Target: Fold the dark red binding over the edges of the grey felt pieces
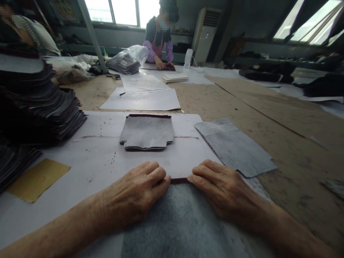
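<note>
A grey fabric piece (180,222) lies on the white sheet in front of me, its far edge folded over into a dark red strip. My left hand (137,190) grips the left end of that strip with its fingers pressed together. At the strip's right end, the closed fingers of my right hand (223,190) press on the same piece. Just beyond my hands sits a small stack of notched grey pieces (147,132) with a dark red far edge. Another grey piece (236,147) lies flat to the right, beyond my right hand.
Tall stacks of dark pieces (40,104) stand at the left, near a tan card (39,179). Farther back are white paper (142,98), a plastic bag (129,59) and a person (159,39) working across the table. Dark items (325,85) lie far right.
</note>
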Tool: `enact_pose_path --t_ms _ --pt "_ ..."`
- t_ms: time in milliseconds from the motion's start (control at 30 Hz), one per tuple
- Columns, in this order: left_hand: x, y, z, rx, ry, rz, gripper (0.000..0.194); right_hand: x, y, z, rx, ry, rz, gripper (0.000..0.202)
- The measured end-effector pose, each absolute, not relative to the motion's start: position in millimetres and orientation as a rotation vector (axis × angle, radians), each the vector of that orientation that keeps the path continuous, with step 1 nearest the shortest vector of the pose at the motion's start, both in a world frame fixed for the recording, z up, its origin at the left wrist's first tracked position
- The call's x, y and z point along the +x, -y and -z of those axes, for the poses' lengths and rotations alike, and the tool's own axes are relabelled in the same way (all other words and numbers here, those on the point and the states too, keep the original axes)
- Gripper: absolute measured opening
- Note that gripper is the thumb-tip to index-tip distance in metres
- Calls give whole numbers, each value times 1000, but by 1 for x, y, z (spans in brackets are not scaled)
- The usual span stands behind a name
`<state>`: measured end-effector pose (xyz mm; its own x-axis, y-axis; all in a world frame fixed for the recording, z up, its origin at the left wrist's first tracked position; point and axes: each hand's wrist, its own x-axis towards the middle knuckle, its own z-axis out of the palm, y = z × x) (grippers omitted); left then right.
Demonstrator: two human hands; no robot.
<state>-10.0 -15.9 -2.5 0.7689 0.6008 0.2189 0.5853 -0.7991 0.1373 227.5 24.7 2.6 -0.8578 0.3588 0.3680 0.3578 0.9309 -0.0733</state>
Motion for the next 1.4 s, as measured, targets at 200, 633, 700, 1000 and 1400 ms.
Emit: enact_pose_path --t_ms 200,633,700,1000,1400 --pt "-11 15 5 2887 -968 -429 26 232 -27 -3 -540 2720 -42 22" --pt "-11 16 3 2897 -932 -462 32 245 -32 -6 -453 2814 -34 28" --pt "-11 16 3 2902 -932 -456 31 245 -33 -7 -452 2811 -19 28" --pt "-11 15 7 2950 -937 -508 32 242 -30 -10 -523 2818 3 29" --pt "-9 16 1 2944 -949 -412 31 245 -25 -11 -767 2410 534 24"
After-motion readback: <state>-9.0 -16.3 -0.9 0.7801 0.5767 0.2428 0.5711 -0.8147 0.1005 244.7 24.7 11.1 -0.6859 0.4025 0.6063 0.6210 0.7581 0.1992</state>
